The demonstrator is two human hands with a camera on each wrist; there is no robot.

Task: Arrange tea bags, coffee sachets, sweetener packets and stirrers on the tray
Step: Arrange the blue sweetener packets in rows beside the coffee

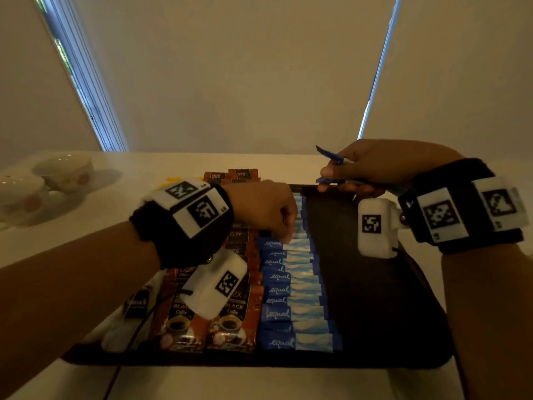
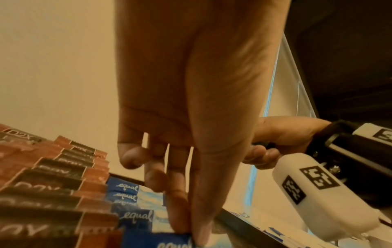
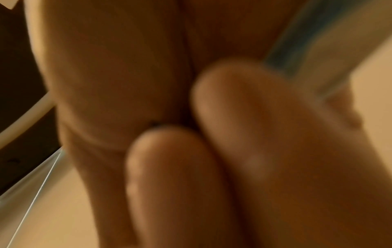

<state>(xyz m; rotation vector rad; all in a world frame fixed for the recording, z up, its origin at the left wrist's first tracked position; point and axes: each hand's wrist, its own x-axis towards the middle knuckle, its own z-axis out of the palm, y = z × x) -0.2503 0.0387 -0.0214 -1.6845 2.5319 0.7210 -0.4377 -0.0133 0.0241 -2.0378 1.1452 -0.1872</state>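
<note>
Two hands busy here, and the sweetener column is where it could all go sideways. Left hand (image 1: 261, 209) is down on the blue sweetener packets (image 1: 294, 287), thumb and fingertips (image 2: 180, 216) pinched on one near the far half of the row. Right hand (image 1: 372, 168) hovers over the tray's back rim, clutching a small bunch of spare blue packets (image 1: 331, 168); the right wrist view is mostly blur, just curled fingers and a bluish strip.

Where things sit: on the dark tray (image 1: 375, 298), the packets run in one overlapping column down the middle, coffee sachets (image 1: 230, 319) in overlapping columns just left of them, white tea bags (image 1: 129, 321) at the left edge under the forearm. The tray's right side is bare and I can't spot any stirrers.

Risks as I see them:
- Packets are shingled and light, so nudging one probably drags its neighbours and skews the line.
- Left wrist and its camera pod hang right over the coffee sachets; a careless sweep could shove them.
- The right-hand bunch looks loosely fanned, so one could slip out onto the tray or the table (image 1: 173, 163).
- Two cups (image 1: 43, 183) sit far left, well apart, probably safe.
</note>
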